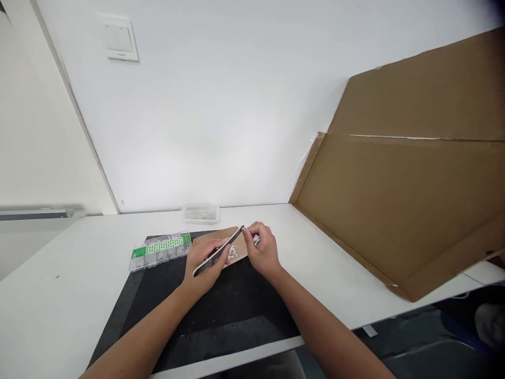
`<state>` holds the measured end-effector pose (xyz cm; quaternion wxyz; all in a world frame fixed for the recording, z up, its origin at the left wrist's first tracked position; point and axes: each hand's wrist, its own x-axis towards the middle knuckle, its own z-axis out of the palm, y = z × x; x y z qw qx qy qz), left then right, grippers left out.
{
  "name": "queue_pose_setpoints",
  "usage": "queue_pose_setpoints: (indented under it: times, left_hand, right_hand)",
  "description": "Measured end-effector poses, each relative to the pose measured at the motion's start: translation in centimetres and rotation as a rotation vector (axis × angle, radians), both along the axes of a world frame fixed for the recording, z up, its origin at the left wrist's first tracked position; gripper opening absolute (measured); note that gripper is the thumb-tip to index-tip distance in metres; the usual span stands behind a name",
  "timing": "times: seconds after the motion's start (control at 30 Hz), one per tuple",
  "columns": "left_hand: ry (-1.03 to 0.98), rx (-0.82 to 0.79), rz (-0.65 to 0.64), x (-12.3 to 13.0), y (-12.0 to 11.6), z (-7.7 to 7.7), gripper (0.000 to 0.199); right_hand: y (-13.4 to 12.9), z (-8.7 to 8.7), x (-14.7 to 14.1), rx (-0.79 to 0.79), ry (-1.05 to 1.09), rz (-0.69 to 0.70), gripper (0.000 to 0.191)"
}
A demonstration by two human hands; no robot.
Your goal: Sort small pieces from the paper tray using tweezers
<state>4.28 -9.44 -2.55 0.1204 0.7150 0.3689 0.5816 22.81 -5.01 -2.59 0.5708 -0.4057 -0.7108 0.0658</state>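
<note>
I see the left forearm (155,323) and the right forearm (313,321), both bare and with smooth outline; each one is thicker on the elbow side and more narrow near the hand. The left hand (197,259) and the right hand (263,253) are bare too, their fingers (215,243) rather slim.

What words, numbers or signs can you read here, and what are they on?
None can be read clearly.
Plastic case: tiny marks on its green label, too small to read.
Light switch: a small dark mark near its bottom edge, too small to read.
Black stick in the left hand: no writing that shows.
Cardboard: no writing that shows.
</note>
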Motion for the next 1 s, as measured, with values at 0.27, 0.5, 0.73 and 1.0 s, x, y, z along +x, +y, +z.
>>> queue_pose_setpoints:
  times: [0.27,0.5,0.73,1.0]
  left_hand:
    - [-0.018,-0.047,0.010,-0.2,0.1,0.2,0.019]
    - [-0.012,-0.024,0.000,0.1,0.0,-0.3,0.017]
    - [-0.008,-0.062,0.036,-0.2,0.1,-0.1,0.019]
    - [0.002,-0.006,-0.010,0.1,0.0,-0.5,0.019]
  right_hand:
    - [-0.6,0.3,-0.6,0.034,-0.050,0.024,0.023]
    - [-0.1,0.1,0.1,0.010,-0.004,-0.036,0.025]
    - [-0.9,0.1,-0.8,0.065,-0.083,0.040,0.021]
    - [-0.2,0.2,0.0,0.027,-0.003,-0.048,0.024]
